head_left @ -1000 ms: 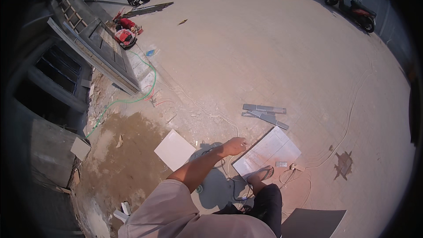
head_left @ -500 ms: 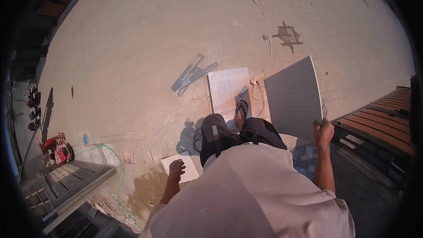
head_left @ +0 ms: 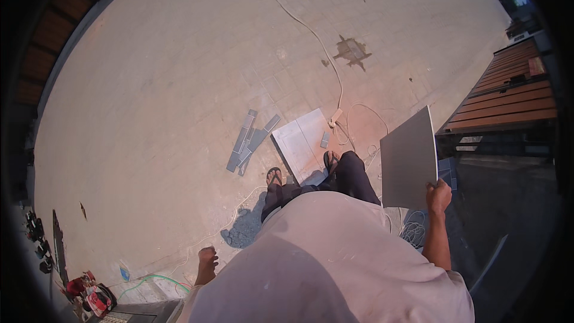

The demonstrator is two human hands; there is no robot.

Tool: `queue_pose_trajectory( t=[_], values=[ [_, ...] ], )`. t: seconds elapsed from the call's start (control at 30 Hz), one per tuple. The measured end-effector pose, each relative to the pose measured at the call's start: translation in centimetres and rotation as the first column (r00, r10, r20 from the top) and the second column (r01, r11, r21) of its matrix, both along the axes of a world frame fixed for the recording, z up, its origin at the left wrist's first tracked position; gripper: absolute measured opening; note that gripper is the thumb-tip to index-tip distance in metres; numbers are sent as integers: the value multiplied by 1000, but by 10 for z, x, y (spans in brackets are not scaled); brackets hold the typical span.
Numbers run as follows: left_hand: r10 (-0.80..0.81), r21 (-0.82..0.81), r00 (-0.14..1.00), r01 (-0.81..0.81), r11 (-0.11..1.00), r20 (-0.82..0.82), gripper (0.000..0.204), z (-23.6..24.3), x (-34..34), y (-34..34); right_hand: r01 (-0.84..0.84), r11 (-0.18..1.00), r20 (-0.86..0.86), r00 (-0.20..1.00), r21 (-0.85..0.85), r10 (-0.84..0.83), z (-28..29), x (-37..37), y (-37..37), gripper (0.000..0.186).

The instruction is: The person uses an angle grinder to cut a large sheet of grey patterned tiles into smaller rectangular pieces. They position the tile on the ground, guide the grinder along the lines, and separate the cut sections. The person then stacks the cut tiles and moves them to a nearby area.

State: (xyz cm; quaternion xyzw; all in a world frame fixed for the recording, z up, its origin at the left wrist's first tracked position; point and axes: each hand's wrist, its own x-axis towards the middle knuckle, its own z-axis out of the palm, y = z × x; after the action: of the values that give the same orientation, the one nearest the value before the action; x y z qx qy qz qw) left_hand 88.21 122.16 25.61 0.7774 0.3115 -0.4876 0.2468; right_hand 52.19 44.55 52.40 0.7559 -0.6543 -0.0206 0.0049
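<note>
- A large, flat, square grey tile (head_left: 408,158) is held at its lower right corner by the right hand (head_left: 438,196), whose fingers are closed around the tile's edge.
- The tile is carried upright and slightly tilted, off the ground, to the right of the person's legs and in front of the dark step beside the brown wooden slatted wall (head_left: 508,93).
- The left hand (head_left: 207,259) is seen hanging at the person's left side, fingers loosely curled, with nothing in it and nothing touched.
- A second pale grey square tile (head_left: 304,143) is laid flat on the tan paved ground (head_left: 161,96) just ahead of the feet, and its near edge is overlapped by the right sandalled foot (head_left: 330,160).
- A small grey offcut (head_left: 324,139) is seen lying on that flat tile near its right edge.
- A cluster of narrow grey tile strips (head_left: 248,142) is spread on the ground just left of the flat tile.
- A pale cable (head_left: 311,39) is run across the paving from the far side to a plug block at the flat tile's far right corner, with loose loops lying to its right.
- A green hose (head_left: 152,280) is curved on the ground near the left hand, and a red machine (head_left: 92,296) is set at the lower left rim.
</note>
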Motion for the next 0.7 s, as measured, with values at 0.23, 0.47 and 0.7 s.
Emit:
queue_pose_trajectory(
  t=[0.23,0.47,0.7],
  values=[
    [207,17,956,-216,976,207,43,-7,129,21,173,982,-233,961,81,-150,0,-30,104,24],
    [-42,-115,993,55,992,111,30,-18,150,-43,340,899,-307,917,274,-254,-20,-61,170,36],
    [-253,-51,965,250,967,-63,26,-21,177,-84,418,843,-238,905,338,-353,-74,-60,250,28]
  ],
)
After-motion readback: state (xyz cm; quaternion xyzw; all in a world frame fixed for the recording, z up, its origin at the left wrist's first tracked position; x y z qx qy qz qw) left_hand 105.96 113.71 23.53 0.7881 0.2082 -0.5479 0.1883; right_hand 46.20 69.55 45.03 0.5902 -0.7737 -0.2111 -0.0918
